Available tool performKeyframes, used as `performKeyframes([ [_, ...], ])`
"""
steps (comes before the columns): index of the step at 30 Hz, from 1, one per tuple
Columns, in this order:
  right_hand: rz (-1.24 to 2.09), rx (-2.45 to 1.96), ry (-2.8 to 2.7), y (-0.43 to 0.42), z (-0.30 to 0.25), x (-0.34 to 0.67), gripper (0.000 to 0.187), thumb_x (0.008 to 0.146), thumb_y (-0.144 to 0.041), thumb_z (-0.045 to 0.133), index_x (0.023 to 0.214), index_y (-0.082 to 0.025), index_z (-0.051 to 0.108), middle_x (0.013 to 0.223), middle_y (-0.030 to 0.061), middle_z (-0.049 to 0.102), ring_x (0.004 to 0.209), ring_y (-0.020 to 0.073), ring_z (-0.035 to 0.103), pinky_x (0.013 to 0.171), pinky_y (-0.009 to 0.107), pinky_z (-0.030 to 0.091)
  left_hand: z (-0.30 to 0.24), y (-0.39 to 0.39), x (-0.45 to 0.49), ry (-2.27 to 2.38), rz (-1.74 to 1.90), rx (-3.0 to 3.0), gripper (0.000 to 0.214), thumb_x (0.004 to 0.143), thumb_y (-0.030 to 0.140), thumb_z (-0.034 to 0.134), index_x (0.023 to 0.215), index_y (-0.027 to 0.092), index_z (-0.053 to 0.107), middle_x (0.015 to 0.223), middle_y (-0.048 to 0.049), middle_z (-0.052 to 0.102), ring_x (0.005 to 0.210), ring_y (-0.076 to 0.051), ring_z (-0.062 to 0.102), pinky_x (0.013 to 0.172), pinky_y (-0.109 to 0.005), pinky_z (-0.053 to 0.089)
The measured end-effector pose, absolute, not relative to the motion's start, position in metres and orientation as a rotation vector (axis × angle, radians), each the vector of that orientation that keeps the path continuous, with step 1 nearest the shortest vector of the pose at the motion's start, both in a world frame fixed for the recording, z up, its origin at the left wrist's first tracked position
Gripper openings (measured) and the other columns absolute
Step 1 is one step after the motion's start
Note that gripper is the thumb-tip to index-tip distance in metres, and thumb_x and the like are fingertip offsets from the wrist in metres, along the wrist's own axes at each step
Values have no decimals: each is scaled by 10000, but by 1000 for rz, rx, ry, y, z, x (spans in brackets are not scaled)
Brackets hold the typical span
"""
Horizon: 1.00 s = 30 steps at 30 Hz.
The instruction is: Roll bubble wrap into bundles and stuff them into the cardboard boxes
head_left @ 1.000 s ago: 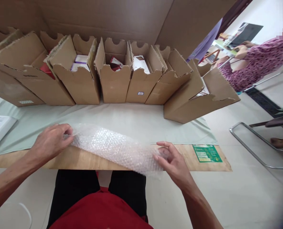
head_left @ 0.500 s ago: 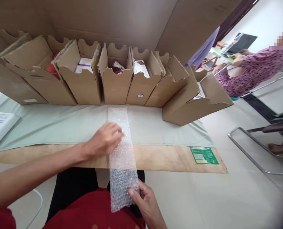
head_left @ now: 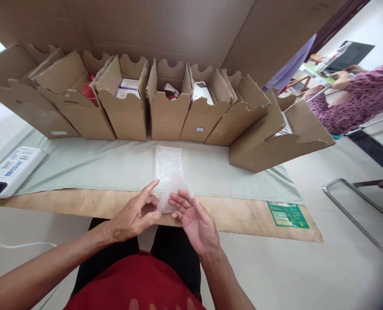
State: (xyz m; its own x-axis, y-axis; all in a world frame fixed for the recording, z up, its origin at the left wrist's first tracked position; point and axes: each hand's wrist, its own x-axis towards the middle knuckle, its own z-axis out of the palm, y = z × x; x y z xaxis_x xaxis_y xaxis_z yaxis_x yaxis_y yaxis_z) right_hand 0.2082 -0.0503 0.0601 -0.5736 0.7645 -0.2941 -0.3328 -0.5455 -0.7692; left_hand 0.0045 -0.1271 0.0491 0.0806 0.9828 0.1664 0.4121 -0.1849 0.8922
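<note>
A strip of clear bubble wrap (head_left: pixel 168 165) lies lengthwise on the pale green cloth (head_left: pixel 81 165), its near end folded up at the table's front edge. My left hand (head_left: pixel 133 217) pinches that near end from the left, with thumb and forefinger on the plastic. From the right, my right hand (head_left: pixel 194 219) holds the same folded end with its fingers curled against it. Both hands meet over the wooden table edge (head_left: pixel 239 217).
A row of open cardboard boxes (head_left: pixel 168 112) holding small packages lines the back of the table, with one tilted box (head_left: pixel 275 137) at the right. A white device (head_left: pixel 12 170) lies at the left. A green label (head_left: pixel 287 214) is on the wood. Another person (head_left: pixel 359 97) sits at the far right.
The strip was turned from crosswise to lengthwise and laid on the cloth. My right hand brought its hanging near end up to the table edge, where both hands now hold it.
</note>
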Motion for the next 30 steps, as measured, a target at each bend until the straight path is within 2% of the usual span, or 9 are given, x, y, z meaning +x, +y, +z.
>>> performKeyframes([
  [2,2157,-818,-946,-44,56,204,539,949,-636,542,1286,-225,632,1388,152,644,1255,304,620,887,427,574,43,-129,14,1579,1179,1748,787,942,247,588,1623,233,193,930,-20,675,929,-199,665,930,-392,540],
  [4,2161,-797,-1027,-42,52,205,576,975,-629,494,1385,-230,563,1497,156,560,1363,312,546,973,474,553,41,-130,21,1685,1247,1845,699,931,191,592,1577,225,327,924,-25,688,928,-200,650,925,-397,531],
  [8,2142,-777,-1145,-46,53,212,519,967,-522,592,1411,-258,547,1507,139,553,1374,309,541,987,470,561,45,-128,30,1740,1211,1976,232,942,150,580,1136,206,695,882,-39,699,868,-200,604,811,-366,504],
  [11,2019,-819,-1409,-47,59,216,400,983,-423,611,1350,-263,607,1407,121,634,1256,285,632,946,444,586,47,-127,33,1809,1198,2019,185,939,118,561,998,193,720,840,-47,672,841,-206,573,774,-365,487],
  [14,1456,-823,-1917,-45,62,220,285,988,-279,584,1259,-262,668,1325,97,681,1233,269,630,1038,482,531,44,-129,35,1863,1193,2048,195,928,112,567,1028,194,713,907,-64,664,868,-214,566,787,-377,496],
  [18,797,-630,-2388,-36,58,225,514,881,-123,574,1377,-257,583,1476,98,579,1403,304,478,1148,554,405,41,-132,36,1897,1172,2106,224,923,96,567,1091,201,672,961,-73,663,1002,-252,588,895,-437,503],
  [21,710,-574,-2622,-29,53,227,632,812,-114,559,1437,-212,532,1567,128,481,1468,327,397,1137,565,400,42,-135,34,1874,1159,2195,281,905,59,564,1138,190,650,980,-81,669,1094,-278,583,981,-483,480],
  [27,675,-506,-2771,-18,57,229,586,774,-118,573,1350,-218,612,1584,113,466,1484,317,374,1152,565,359,46,-142,28,1911,1154,2243,221,880,105,623,1075,184,690,985,-100,643,1004,-279,582,923,-500,499],
  [30,664,-469,-2791,-14,63,228,561,792,-102,563,1339,-218,617,1570,111,485,1477,306,389,1153,556,367,45,-143,26,1931,1216,2275,212,857,104,644,1053,170,696,1161,-155,640,1140,-325,576,984,-537,495],
])
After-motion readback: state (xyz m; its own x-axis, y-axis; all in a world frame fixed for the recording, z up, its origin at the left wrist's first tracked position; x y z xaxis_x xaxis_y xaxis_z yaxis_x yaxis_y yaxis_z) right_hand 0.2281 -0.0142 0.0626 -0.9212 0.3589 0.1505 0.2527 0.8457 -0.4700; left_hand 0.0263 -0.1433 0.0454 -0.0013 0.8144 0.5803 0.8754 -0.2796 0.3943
